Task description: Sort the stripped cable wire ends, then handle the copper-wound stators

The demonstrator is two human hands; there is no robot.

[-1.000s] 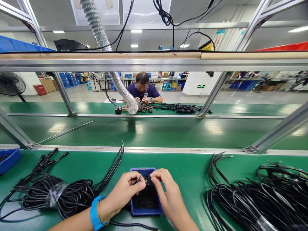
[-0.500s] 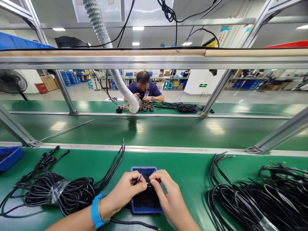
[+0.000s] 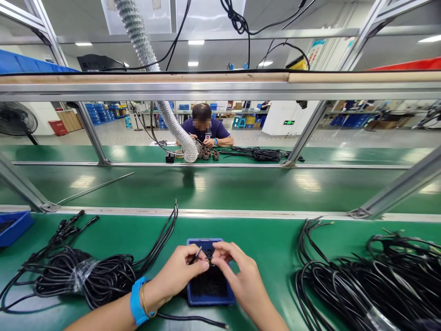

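Observation:
My left hand (image 3: 179,270) is closed in a pinch on the end of a cable, with a thin blue wire (image 3: 198,252) sticking up between the fingers. A speck of yellow shows at its fingertips. Almost touching it, my right hand (image 3: 240,274) pinches thumb to forefinger; what it holds, if anything, is too small to make out. Both hands are over a small blue bin (image 3: 211,303), which holds many small dark pieces (image 3: 208,287). A black cable (image 3: 193,318) runs out from beneath my left wrist along the bench.
A taped bundle of black cables (image 3: 103,276) lies at left, and loose black cables (image 3: 341,280) spread at right. Another blue bin (image 3: 15,230) sits at the far left. Metal posts (image 3: 396,188) frame the bench. Across it, a co-worker (image 3: 220,131) sits beside a flexible silver duct (image 3: 172,122).
My fingertips have drawn slightly closer together, and less of the yellow wire shows between them. The view has shifted a little; the bin and cables stay in place.

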